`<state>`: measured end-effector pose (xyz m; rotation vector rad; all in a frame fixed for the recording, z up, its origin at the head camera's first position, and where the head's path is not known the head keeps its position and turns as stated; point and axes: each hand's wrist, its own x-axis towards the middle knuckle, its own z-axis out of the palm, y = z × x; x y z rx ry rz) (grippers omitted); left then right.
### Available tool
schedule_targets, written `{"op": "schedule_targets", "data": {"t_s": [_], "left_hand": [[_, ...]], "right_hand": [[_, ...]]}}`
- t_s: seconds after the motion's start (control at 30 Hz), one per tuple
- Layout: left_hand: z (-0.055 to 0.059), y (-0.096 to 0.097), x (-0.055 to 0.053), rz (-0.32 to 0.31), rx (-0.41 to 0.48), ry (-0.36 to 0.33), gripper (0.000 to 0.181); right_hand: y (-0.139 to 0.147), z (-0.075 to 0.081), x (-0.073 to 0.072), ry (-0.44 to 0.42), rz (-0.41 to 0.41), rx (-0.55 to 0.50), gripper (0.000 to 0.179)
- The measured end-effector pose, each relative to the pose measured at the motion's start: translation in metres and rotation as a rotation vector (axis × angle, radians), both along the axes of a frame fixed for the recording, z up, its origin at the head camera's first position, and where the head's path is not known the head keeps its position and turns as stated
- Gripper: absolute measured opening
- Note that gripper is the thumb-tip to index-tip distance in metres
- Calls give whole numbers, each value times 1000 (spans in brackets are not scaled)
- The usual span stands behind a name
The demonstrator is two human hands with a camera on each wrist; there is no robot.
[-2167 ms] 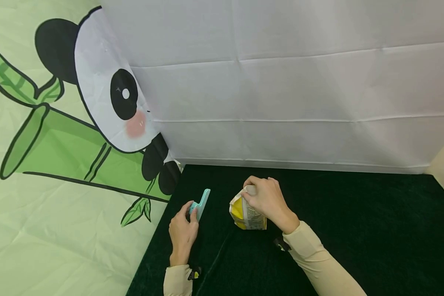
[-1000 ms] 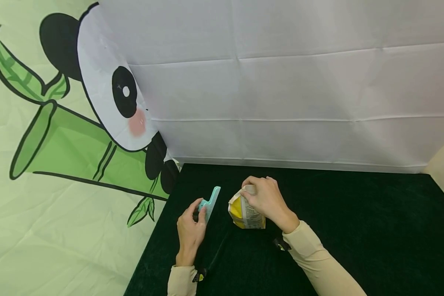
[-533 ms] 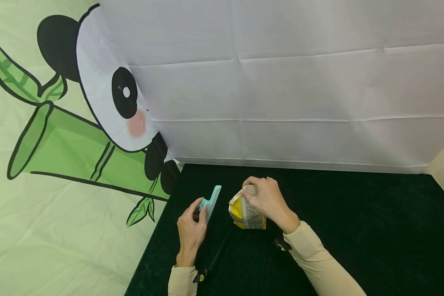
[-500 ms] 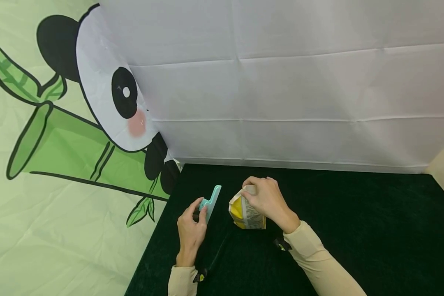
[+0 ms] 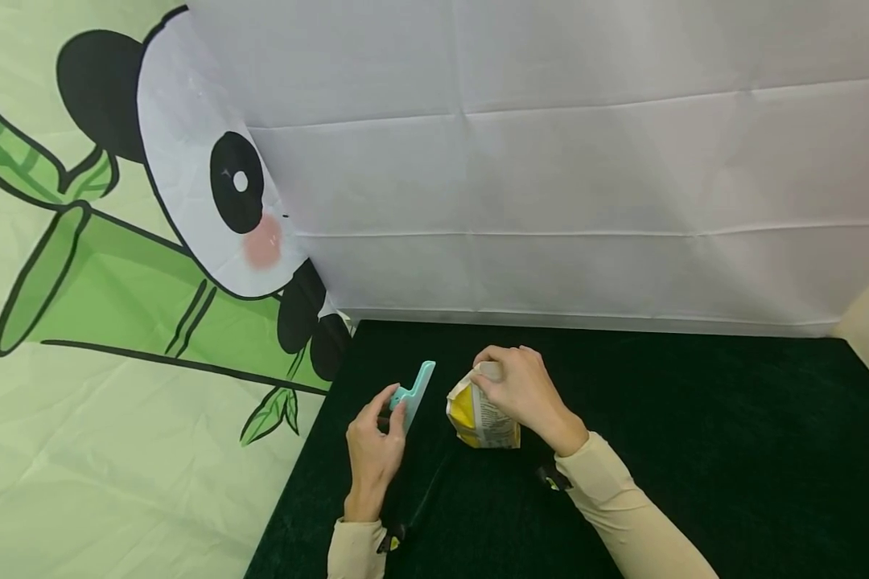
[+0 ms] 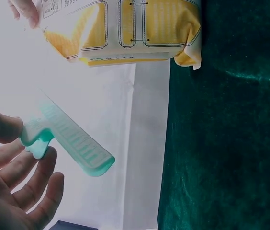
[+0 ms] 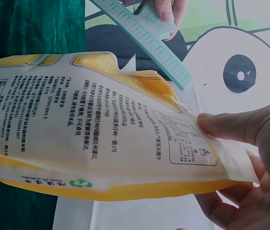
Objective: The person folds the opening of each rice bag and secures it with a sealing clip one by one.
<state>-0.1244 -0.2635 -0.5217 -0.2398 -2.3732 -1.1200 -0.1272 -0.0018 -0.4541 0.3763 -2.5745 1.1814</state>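
Note:
My left hand (image 5: 373,458) pinches the grip of a teal bag clip (image 5: 417,392) between thumb and fingers. In the left wrist view, the long ribbed bar of the clip (image 6: 80,136) points away from the fingers, its jaws looking closed. A yellow and white printed food bag (image 5: 485,418) stands on the table to the right of the clip, a gap between them. My right hand (image 5: 525,390) grips the gathered top of the bag, thumb on one face and fingers behind. Seen from the right wrist, the bag (image 7: 111,129) shows rows of small print, and the clip lies beyond it.
A dark green velvet cloth (image 5: 695,434) covers the table. White folded sheeting (image 5: 572,177) hangs along the back edge. On the left is a pale green backdrop (image 5: 130,450) with a panda and bamboo drawing.
Over the first second or so my left hand carried the clip right, closer to the bag; since then it has barely moved. My right hand keeps its grip on the bag top.

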Motion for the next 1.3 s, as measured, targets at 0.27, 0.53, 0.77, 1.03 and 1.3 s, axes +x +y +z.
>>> {"op": "schedule_targets", "data": {"t_s": [0.27,0.53,0.77,1.03,1.3], "left_hand": [[6,3,1,2,-22,-35,29],[11,8,0,-13,-10,-45,29],[15,10,1,-20,-16,-32,29],[17,11,0,-12,-12,-14,28],[18,12,-1,-26,-8,-14,28]], "right_hand": [[2,-1,-3,11,6,2,12],[3,1,-2,-9,10,-1,12],[4,2,1,-6,13,-1,14],[3,2,3,-3,7,11,16],[3,2,4,-14,4,10,16]]}}
